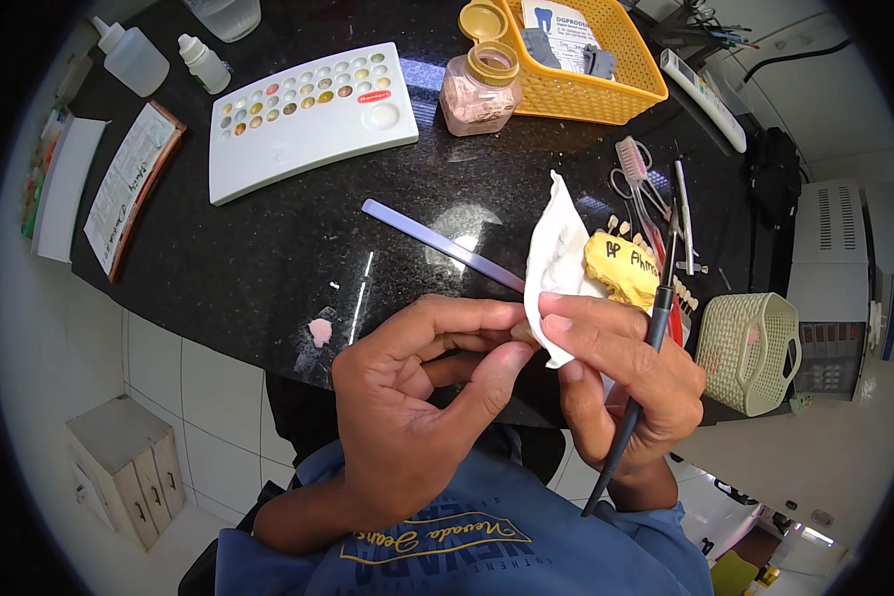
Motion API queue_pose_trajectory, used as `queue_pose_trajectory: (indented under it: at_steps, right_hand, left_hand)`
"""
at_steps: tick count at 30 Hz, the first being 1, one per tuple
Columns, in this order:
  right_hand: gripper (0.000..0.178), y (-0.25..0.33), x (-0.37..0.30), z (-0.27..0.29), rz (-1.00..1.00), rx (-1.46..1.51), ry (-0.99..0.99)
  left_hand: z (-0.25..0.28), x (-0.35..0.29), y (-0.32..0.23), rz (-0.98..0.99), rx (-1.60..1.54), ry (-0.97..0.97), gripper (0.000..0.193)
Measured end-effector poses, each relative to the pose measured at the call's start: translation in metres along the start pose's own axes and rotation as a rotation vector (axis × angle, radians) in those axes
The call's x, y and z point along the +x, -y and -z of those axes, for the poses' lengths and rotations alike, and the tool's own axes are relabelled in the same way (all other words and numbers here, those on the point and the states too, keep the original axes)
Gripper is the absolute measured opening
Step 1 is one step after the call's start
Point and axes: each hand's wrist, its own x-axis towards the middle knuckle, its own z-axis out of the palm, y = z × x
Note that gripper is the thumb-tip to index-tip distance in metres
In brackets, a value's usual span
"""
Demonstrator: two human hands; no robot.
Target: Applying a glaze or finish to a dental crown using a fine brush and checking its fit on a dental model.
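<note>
My left hand (407, 387) is closed in a pinch, thumb and fingertips around a small pale piece (523, 332), mostly hidden, beside a white tissue (556, 253). My right hand (641, 372) grips the tissue's lower part between thumb and fingers. That same hand also carries a slim dark-handled brush (623, 447), slanted with its tip up and away. Beyond the right hand lies a yellow dental cast (621, 270) with handwriting on it. A translucent bluish strip (437, 241) runs across the table to the tissue's edge.
On the black table (298, 248) stand a white palette (308, 149) with small colour wells, a jar of pink powder (480, 94), a yellow basket (596, 94) and dropper bottles (134, 60). A pink lump (320, 332) sits near the front edge. A pink-bristled brush (634, 161) and a pale-green basket (748, 355) are on the right.
</note>
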Motion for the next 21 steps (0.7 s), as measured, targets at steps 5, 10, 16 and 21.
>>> queue_pose_trajectory:
  at_steps: [5, 10, 16, 21]
  right_hand:
    - [0.030, 0.000, 0.001, 0.001, 0.029, -0.034, 0.032]
    - [0.030, 0.001, -0.001, 0.002, 0.012, -0.054, 0.044]
    - [0.025, -0.006, -0.005, 0.001, 0.007, -0.032, -0.153]
    - [0.021, -0.004, -0.003, 0.009, 0.099, -0.138, -0.005]
  left_hand:
    - [-0.002, -0.001, 0.001, -0.016, 0.024, 0.013, 0.022]
    - [-0.002, -0.001, 0.004, -0.017, 0.019, 0.014, 0.022]
    - [0.000, -0.004, -0.003, 0.011, 0.109, -0.033, 0.020]
    - [0.024, -0.016, 0.000, -0.270, 0.127, -0.242, 0.017]
